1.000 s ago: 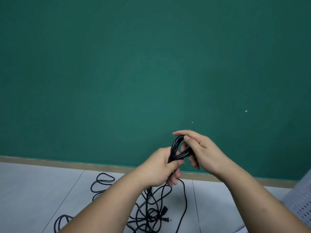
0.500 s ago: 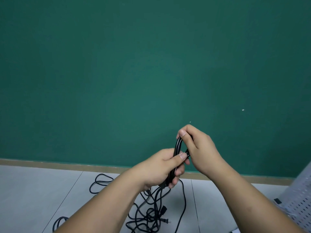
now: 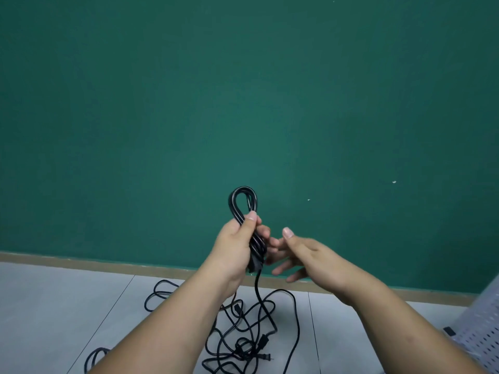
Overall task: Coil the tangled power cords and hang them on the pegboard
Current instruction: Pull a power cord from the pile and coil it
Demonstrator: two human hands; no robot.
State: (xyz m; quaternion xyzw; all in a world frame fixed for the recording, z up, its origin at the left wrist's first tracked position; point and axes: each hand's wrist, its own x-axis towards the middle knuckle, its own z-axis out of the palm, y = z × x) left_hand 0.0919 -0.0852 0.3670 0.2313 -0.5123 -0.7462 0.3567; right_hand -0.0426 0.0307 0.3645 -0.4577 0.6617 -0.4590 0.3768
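Note:
My left hand (image 3: 237, 245) grips a small coil of black power cord (image 3: 244, 202); its loops stick up above my fist, in front of the green wall. One strand of that cord hangs from my fist down to the tangled black cords (image 3: 243, 338) on the floor. My right hand (image 3: 302, 252) is just right of the coil, fingers spread, holding nothing. A perforated white pegboard (image 3: 483, 325) shows at the right edge, low down.
A green wall (image 3: 243, 103) fills most of the view, with a tan baseboard (image 3: 81, 261) along its foot. The floor has pale grey tiles (image 3: 54, 306). More black cord loops (image 3: 94, 359) lie at the lower left.
My right hand has let go of the coil and opened to its right. My left hand now holds the coil alone, with its loops standing upright.

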